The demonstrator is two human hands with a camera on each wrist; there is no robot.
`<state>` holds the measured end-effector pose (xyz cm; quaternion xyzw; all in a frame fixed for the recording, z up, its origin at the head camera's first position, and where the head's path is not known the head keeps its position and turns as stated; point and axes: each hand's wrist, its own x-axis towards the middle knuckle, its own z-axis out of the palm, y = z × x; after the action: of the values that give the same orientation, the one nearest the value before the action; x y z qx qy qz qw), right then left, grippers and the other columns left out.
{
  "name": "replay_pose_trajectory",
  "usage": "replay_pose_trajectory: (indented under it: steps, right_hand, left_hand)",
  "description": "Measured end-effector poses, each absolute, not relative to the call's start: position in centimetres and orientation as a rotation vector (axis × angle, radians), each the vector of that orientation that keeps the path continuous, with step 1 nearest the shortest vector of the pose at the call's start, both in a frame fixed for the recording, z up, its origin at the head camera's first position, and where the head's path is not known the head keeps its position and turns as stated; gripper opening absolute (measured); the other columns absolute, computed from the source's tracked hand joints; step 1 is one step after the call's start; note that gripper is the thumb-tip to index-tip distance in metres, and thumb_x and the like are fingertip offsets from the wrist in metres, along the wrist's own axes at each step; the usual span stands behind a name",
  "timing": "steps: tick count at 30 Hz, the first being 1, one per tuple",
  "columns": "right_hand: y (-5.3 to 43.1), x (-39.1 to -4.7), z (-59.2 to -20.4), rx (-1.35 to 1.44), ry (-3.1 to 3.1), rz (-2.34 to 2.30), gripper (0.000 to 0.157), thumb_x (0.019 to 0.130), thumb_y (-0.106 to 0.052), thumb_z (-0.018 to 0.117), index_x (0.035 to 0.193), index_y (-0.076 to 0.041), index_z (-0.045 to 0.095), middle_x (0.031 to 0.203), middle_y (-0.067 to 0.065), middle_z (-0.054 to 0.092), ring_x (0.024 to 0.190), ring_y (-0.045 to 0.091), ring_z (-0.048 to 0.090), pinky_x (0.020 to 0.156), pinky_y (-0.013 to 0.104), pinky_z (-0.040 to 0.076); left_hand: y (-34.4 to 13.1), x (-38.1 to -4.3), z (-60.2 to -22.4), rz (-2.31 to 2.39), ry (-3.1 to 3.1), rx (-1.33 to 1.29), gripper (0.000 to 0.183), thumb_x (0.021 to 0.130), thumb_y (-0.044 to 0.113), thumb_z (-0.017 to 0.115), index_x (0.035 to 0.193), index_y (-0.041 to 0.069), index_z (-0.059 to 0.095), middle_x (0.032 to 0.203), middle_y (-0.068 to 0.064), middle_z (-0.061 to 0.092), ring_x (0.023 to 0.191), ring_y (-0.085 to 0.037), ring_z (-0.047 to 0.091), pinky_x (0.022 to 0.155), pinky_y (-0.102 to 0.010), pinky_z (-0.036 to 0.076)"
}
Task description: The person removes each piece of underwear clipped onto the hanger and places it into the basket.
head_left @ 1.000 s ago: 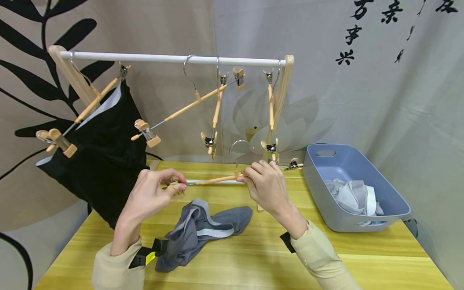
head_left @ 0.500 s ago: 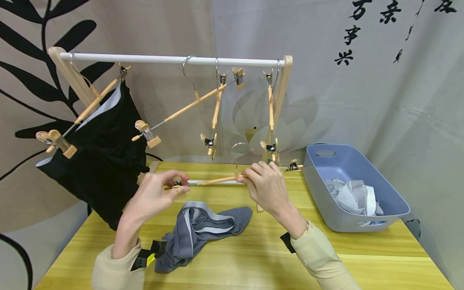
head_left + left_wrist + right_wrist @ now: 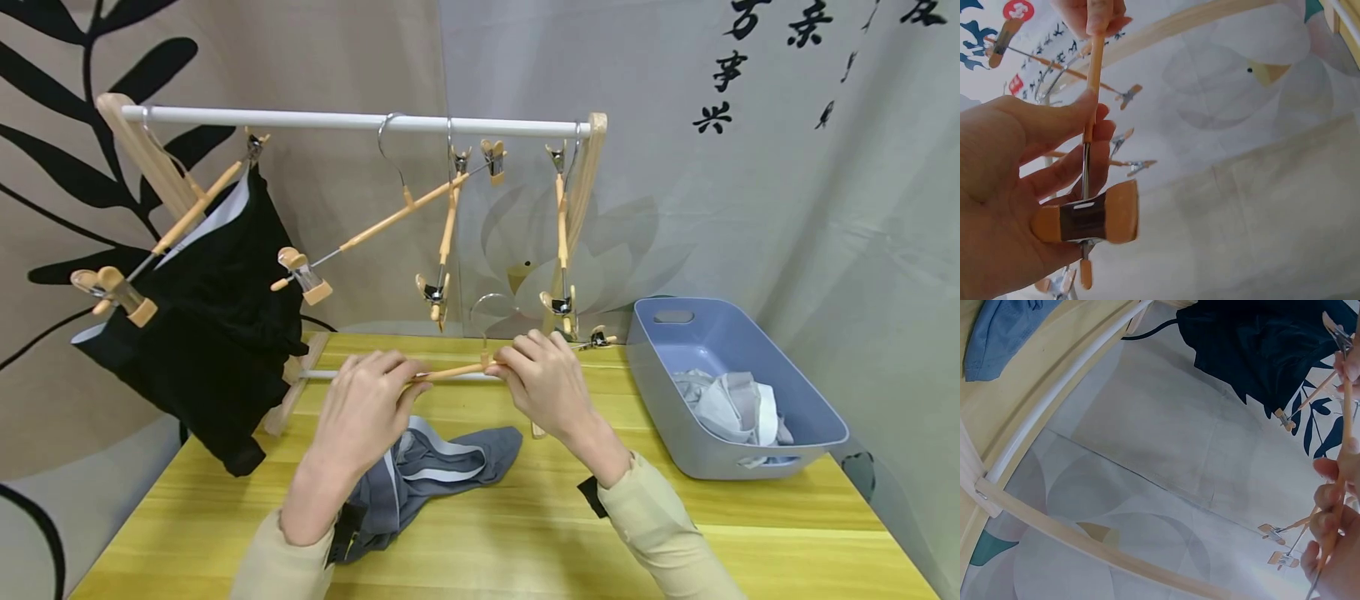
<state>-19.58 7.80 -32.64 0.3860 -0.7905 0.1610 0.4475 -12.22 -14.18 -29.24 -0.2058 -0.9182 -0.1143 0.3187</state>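
Observation:
Both hands hold one clip hanger [image 3: 457, 371] level above the table. My left hand [image 3: 367, 408] pinches its wooden bar on the left; in the left wrist view a clip [image 3: 1088, 215] lies against that palm, below the fingers. The right hand [image 3: 546, 379] grips the bar close to the metal hook [image 3: 483, 312], and the other clip [image 3: 597, 337] sticks out past it. Under the hands, grey underpants [image 3: 450, 467] with pale trim lie crumpled on the table [image 3: 600, 533], partly hidden by the left forearm.
Behind stands a wooden rack with a white rail [image 3: 337, 121]. Several clip hangers hang on it, and black shorts [image 3: 225, 317] are clipped to the leftmost. At the right, a blue-grey basket [image 3: 660, 433] contains light grey cloth [image 3: 731, 408].
My left hand has moved right along the hanger, from its left clip onto the wooden bar. The right hand has stayed almost in place.

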Motion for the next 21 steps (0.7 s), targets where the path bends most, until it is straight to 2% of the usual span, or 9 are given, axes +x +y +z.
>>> replay_pose_trajectory:
  steps: [5,11,14,17,19,21]
  right_hand:
    - [7.9,-19.7,-32.6,0.982,-1.960,0.417,0.032,0.094,-0.037,0.052,0.081,-0.012,0.067,0.074,0.000,0.058,0.070,0.020,0.049,0.061,0.029,0.033]
    - [8.1,-19.9,-32.1,1.001,-1.947,0.440,0.026,0.081,-0.031,0.070,0.095,-0.009,0.069,0.088,0.004,0.062,0.086,0.023,0.055,0.070,0.033,0.043]
    - [8.4,-20.1,-31.9,0.964,-1.919,0.502,0.026,0.079,-0.022,0.074,0.098,-0.007,0.068,0.092,0.007,0.064,0.082,0.023,0.059,0.070,0.035,0.046]
    - [9.0,-20.5,-31.5,0.875,-1.860,0.607,0.021,0.081,-0.014,0.072,0.099,-0.004,0.068,0.091,0.012,0.065,0.081,0.027,0.060,0.072,0.038,0.048]
    - [9.5,-21.1,-31.3,0.792,-1.816,0.679,0.019,0.082,-0.009,0.071,0.098,0.000,0.067,0.089,0.014,0.063,0.077,0.027,0.057,0.068,0.038,0.045]
    - [10.1,-21.8,-31.0,0.703,-1.794,0.741,0.012,0.083,0.000,0.066,0.095,0.003,0.066,0.086,0.017,0.061,0.081,0.031,0.054,0.070,0.039,0.046]
  left_hand:
    - [-13.5,-12.2,-29.5,-0.310,-2.349,-0.485,0.009,0.076,0.011,0.078,0.084,0.009,0.075,0.078,-0.004,0.070,0.072,-0.022,0.065,0.069,-0.037,0.048]
    - [-13.5,-12.3,-29.6,-0.353,-2.291,-0.449,0.007,0.075,0.008,0.078,0.080,0.006,0.075,0.075,-0.006,0.070,0.070,-0.024,0.065,0.070,-0.039,0.046]
    - [-13.9,-12.4,-29.7,-0.364,-2.272,-0.404,0.006,0.075,0.007,0.078,0.079,0.005,0.075,0.075,-0.008,0.071,0.071,-0.026,0.066,0.069,-0.040,0.046]
    - [-14.5,-12.5,-29.8,-0.359,-2.259,-0.346,0.006,0.075,0.007,0.077,0.080,0.005,0.075,0.076,-0.009,0.071,0.072,-0.028,0.066,0.068,-0.042,0.045]
    - [-15.0,-12.7,-29.9,-0.357,-2.247,-0.311,0.006,0.075,0.007,0.077,0.080,0.005,0.075,0.076,-0.010,0.071,0.073,-0.030,0.066,0.068,-0.043,0.045]
    - [-15.4,-12.8,-29.9,-0.356,-2.243,-0.274,0.006,0.075,0.007,0.076,0.081,0.004,0.075,0.076,-0.011,0.072,0.073,-0.031,0.066,0.069,-0.044,0.045]
